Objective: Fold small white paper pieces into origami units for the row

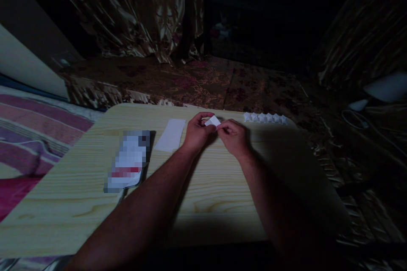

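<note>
Between my two hands, a little above the wooden table, is a small folded piece of white paper with a pointed top. My left hand grips its left side, thumb in front and fingers curled behind. The fingertips of my right hand pinch its lower right edge. Left of my hands lies a flat stack or sheet of white paper. On the far right of the table stands a row of several small folded white paper pieces.
A phone-like device, blurred by pixels, lies on the table's left with a cable at its lower end. Beyond the far edge is a patterned cover below curtains. A striped bedspread is at left, a pale lamp-like object at right.
</note>
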The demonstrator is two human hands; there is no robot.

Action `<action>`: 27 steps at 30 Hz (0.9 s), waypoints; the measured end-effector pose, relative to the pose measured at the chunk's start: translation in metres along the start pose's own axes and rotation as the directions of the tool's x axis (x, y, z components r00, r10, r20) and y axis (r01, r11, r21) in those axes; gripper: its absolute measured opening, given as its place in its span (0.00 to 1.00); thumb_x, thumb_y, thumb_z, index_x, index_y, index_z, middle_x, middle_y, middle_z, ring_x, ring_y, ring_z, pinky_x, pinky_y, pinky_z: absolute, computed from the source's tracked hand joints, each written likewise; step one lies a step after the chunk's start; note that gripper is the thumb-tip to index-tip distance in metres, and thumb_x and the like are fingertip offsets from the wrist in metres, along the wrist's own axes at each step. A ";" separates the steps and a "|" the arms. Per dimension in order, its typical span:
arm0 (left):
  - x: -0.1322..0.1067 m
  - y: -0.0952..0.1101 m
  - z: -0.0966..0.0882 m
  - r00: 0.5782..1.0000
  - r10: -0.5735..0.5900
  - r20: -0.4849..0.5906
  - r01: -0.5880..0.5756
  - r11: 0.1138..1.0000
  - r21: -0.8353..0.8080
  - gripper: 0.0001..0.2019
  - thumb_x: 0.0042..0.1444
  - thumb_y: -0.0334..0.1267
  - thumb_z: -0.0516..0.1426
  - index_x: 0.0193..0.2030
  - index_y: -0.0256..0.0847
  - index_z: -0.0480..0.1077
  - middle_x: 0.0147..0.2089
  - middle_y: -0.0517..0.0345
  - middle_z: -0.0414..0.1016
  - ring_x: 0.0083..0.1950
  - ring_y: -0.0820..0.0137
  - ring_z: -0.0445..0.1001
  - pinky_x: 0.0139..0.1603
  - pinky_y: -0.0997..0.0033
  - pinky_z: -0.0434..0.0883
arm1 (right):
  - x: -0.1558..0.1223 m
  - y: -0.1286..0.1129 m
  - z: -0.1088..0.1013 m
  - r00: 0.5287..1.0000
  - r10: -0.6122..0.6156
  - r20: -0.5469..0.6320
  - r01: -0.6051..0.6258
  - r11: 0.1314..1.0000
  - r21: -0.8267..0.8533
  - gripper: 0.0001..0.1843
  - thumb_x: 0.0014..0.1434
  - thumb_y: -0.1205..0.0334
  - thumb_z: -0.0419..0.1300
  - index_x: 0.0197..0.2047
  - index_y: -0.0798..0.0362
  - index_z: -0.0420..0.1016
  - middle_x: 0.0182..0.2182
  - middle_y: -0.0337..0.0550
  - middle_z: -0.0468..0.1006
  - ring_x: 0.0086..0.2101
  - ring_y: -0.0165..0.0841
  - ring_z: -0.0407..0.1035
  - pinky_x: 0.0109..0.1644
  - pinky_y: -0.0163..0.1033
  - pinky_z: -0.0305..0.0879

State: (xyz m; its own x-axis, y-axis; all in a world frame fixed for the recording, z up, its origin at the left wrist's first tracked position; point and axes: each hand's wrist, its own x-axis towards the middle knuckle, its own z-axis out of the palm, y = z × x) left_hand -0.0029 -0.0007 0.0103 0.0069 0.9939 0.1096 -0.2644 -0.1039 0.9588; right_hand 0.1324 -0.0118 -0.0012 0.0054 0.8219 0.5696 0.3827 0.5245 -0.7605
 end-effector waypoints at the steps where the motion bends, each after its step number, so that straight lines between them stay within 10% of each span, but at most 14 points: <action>1: 0.000 0.000 0.000 1.000 -0.003 -0.002 0.003 1.000 -0.008 0.22 0.37 0.28 0.61 0.44 0.38 0.71 0.25 0.64 0.71 0.23 0.77 0.65 0.27 0.78 0.63 | 0.000 0.000 0.000 1.000 -0.018 -0.002 0.018 1.000 0.003 0.05 0.52 0.68 0.58 0.28 0.51 0.75 0.30 0.40 0.75 0.32 0.31 0.70 0.36 0.35 0.67; 27: 0.002 0.004 -0.003 0.986 -0.104 0.133 0.108 0.994 -0.021 0.15 0.39 0.31 0.63 0.37 0.36 0.71 0.23 0.64 0.70 0.20 0.77 0.64 0.22 0.77 0.61 | 0.001 -0.004 -0.001 0.994 0.103 0.030 -0.105 0.989 0.101 0.03 0.49 0.67 0.58 0.28 0.52 0.73 0.26 0.38 0.75 0.27 0.29 0.70 0.32 0.34 0.67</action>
State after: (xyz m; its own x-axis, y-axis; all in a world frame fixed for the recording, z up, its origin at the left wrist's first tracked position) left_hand -0.0065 0.0005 0.0131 0.1624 0.9858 0.0432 -0.2827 0.0046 0.9592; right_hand 0.1317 -0.0137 0.0027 0.0171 0.8776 0.4791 0.2848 0.4550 -0.8437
